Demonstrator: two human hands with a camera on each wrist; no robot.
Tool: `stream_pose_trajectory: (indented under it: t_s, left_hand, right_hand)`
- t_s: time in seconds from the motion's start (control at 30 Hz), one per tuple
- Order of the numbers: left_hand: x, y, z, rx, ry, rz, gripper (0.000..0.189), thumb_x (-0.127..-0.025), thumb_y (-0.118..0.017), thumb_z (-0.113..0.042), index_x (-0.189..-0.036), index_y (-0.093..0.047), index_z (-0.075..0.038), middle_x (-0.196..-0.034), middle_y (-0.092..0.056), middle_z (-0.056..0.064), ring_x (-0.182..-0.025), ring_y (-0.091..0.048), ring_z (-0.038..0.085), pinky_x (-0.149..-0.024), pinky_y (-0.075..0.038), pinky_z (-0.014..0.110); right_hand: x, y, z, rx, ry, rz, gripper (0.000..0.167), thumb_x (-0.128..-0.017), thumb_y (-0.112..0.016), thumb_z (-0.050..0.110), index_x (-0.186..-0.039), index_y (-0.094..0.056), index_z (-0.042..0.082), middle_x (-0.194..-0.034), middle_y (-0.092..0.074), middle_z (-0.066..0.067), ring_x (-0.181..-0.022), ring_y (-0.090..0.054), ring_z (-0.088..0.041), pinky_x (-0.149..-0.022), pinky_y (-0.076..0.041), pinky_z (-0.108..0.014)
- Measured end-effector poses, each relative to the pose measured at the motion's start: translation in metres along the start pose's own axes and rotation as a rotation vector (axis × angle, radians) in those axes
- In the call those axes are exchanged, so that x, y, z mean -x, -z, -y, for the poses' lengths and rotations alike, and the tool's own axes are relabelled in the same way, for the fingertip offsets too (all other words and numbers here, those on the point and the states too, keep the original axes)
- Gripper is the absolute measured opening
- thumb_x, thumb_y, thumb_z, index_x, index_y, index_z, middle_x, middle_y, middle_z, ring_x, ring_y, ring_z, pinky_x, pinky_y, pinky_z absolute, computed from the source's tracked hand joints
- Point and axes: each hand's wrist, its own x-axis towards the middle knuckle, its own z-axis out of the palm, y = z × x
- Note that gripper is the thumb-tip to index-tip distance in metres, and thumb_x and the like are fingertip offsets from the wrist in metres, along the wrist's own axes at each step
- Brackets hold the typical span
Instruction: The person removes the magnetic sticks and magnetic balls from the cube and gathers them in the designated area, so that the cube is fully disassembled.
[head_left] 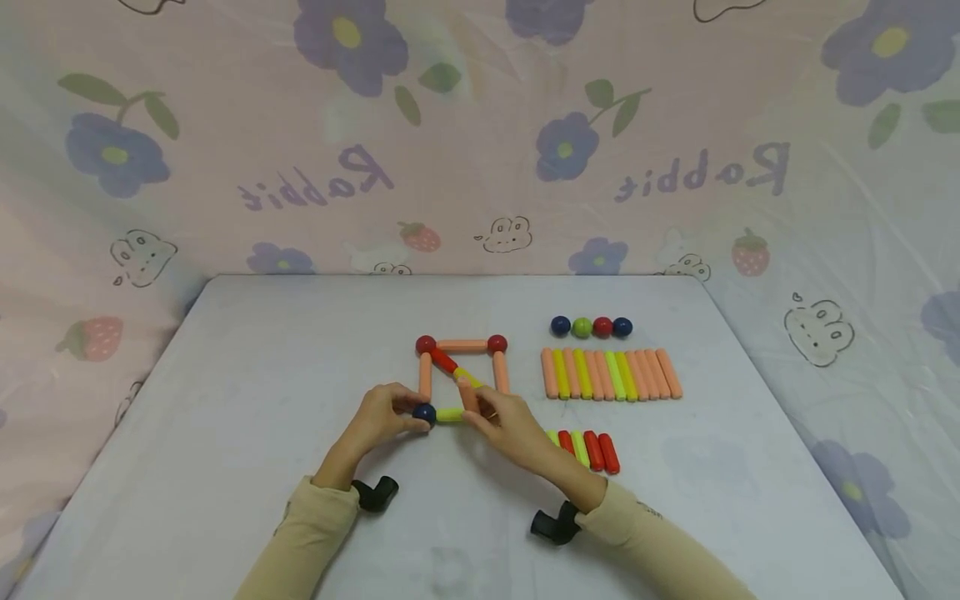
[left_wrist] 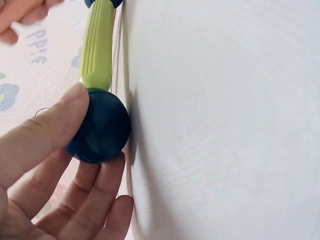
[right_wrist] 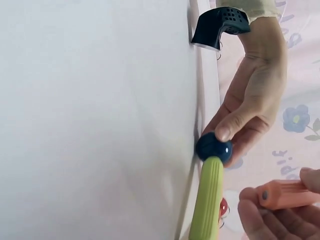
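My left hand (head_left: 381,414) pinches a dark blue ball (head_left: 424,414) between thumb and fingers at the near left corner of a square of sticks and balls lying on the table. A lime green stick (left_wrist: 97,47) joins this ball; another blue ball (left_wrist: 103,3) shows at its far end. My right hand (head_left: 516,427) grips a loose orange stick (right_wrist: 287,194), raised above the square. Red balls (head_left: 425,344) form the far corners, joined by orange sticks (head_left: 462,346). A red stick (head_left: 444,360) and a yellow stick (head_left: 468,377) run diagonally inside. The near right corner hides behind my right hand.
Right of the square lies a row of orange, yellow and lime sticks (head_left: 597,375). Behind it stand several balls (head_left: 582,327). Shorter red and lime sticks (head_left: 592,451) lie nearer, partly hidden by my right arm. A patterned cloth (head_left: 465,167) hangs behind the white table (head_left: 300,333).
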Motion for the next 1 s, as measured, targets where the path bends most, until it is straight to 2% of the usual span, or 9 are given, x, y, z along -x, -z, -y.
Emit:
stream_pose_trajectory:
  t_s: [0.13, 0.27, 0.37, 0.5, 0.77, 1.0]
  left_hand:
    - [0.000, -0.002, 0.001, 0.013, 0.015, 0.007, 0.035, -0.073, -0.082, -0.007, -0.106, -0.072, -0.002, -0.102, -0.072, 0.016, -0.095, -0.069, 0.027, -0.088, -0.056, 0.040]
    - [0.000, -0.003, 0.002, 0.012, 0.032, 0.006, 0.035, -0.073, -0.082, -0.008, -0.107, -0.072, -0.003, -0.103, -0.072, 0.015, -0.097, -0.068, 0.026, -0.089, -0.055, 0.041]
    - [0.001, -0.003, 0.002, 0.008, 0.045, 0.001, 0.035, -0.074, -0.082, -0.009, -0.107, -0.072, -0.005, -0.104, -0.072, 0.014, -0.098, -0.068, 0.026, -0.091, -0.054, 0.041]
    - [0.001, -0.001, 0.003, 0.006, 0.050, 0.002, 0.035, -0.074, -0.082, -0.009, -0.107, -0.072, -0.005, -0.104, -0.072, 0.013, -0.098, -0.068, 0.025, -0.090, -0.054, 0.041]
    - [0.002, 0.000, 0.002, 0.026, 0.035, 0.005, 0.036, -0.073, -0.082, -0.008, -0.107, -0.072, -0.003, -0.101, -0.072, 0.014, -0.094, -0.068, 0.023, -0.087, -0.055, 0.040]
    - [0.003, -0.002, -0.001, 0.027, 0.058, 0.002, 0.035, -0.072, -0.082, -0.008, -0.106, -0.073, -0.006, -0.101, -0.073, 0.012, -0.095, -0.068, 0.022, -0.088, -0.055, 0.039]
  right_hand:
    - [0.014, 0.013, -0.014, -0.010, -0.042, 0.013, 0.024, -0.093, -0.062, 0.017, -0.111, -0.062, 0.001, -0.087, -0.071, -0.010, -0.075, -0.061, -0.010, -0.068, -0.050, -0.015]
    - [0.027, 0.029, -0.026, -0.029, -0.105, 0.010, 0.029, -0.093, -0.062, 0.018, -0.115, -0.061, -0.001, -0.088, -0.071, -0.014, -0.073, -0.065, -0.015, -0.065, -0.050, -0.014]
    - [0.033, 0.040, -0.033, -0.019, -0.140, -0.018, 0.030, -0.093, -0.063, 0.016, -0.117, -0.060, -0.003, -0.089, -0.071, -0.016, -0.073, -0.067, -0.019, -0.066, -0.051, -0.015]
    - [0.039, 0.054, -0.043, 0.005, -0.175, -0.053, 0.028, -0.092, -0.063, 0.015, -0.113, -0.061, -0.003, -0.089, -0.071, -0.015, -0.073, -0.065, -0.014, -0.068, -0.052, -0.013]
    - [0.047, 0.084, -0.059, -0.063, -0.228, -0.126, 0.028, -0.093, -0.062, 0.015, -0.111, -0.059, -0.007, -0.089, -0.070, -0.022, -0.069, -0.065, -0.013, -0.065, -0.054, -0.016]
    - [0.052, 0.121, -0.074, 0.019, -0.270, -0.222, 0.036, -0.094, -0.062, 0.016, -0.118, -0.055, -0.010, -0.088, -0.070, -0.022, -0.064, -0.064, -0.003, -0.064, -0.053, -0.014]
